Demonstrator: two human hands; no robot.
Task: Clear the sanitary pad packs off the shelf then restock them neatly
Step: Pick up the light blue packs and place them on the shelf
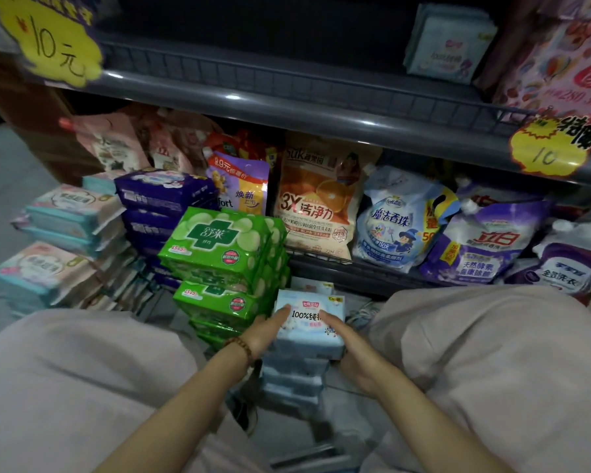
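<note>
Crouched by the shelf (287, 107), the person presses the left hand (270, 331) and right hand (352, 349), fingers straight, against the sides of the light-blue pad pack (309, 324) topping a floor stack beside the green packs (219, 244)

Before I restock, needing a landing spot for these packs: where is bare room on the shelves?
The upper shelf is bare from the yellow price sign to the pale blue packs. The lower shelf is crammed with detergent pouches; stacks crowd the floor.
</note>
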